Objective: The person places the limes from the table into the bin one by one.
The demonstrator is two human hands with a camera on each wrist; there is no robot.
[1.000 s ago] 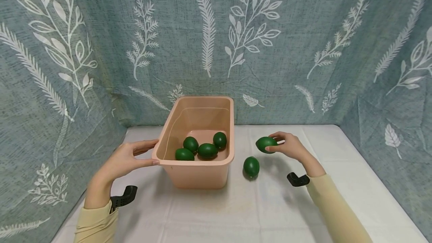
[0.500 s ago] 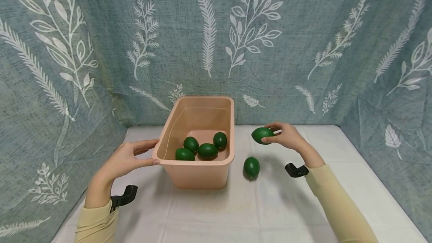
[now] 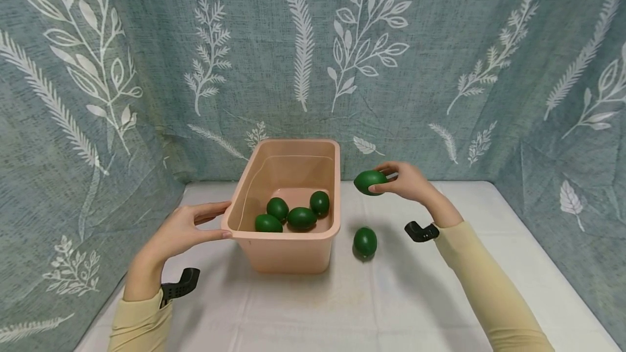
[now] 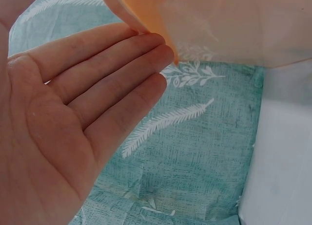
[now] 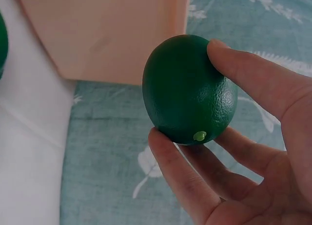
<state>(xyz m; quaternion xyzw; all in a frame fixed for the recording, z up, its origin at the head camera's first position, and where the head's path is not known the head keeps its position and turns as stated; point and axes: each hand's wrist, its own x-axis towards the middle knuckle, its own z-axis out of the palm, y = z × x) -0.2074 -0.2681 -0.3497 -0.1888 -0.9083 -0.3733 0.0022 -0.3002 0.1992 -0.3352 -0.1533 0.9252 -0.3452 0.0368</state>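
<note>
right hand (image 3: pixel 408 182) is pinching a dark green plastic lime (image 3: pixel 370 182) between thumb and fingers (image 5: pixel 187 181), held aloft just beside the peach plastic tub (image 3: pixel 298 235). left hand (image 3: pixel 183 230), fingers flat, is bracing the tub's rim. risk: lime slipping, rolling across the white worktop (image 3: pixel 391 297).

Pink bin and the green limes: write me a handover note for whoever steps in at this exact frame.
Left hand: open, straight fingers steadying the near-left corner of the pink bin.
Right hand: grips one green lime, held in the air to the right of the bin, level with its rim, not yet over it.
Done: four limes in the bin lie on its floor.
Left: the held lime is not in the bin; one more lime on the table sits on the white cloth just right of the bin, untouched.
</note>
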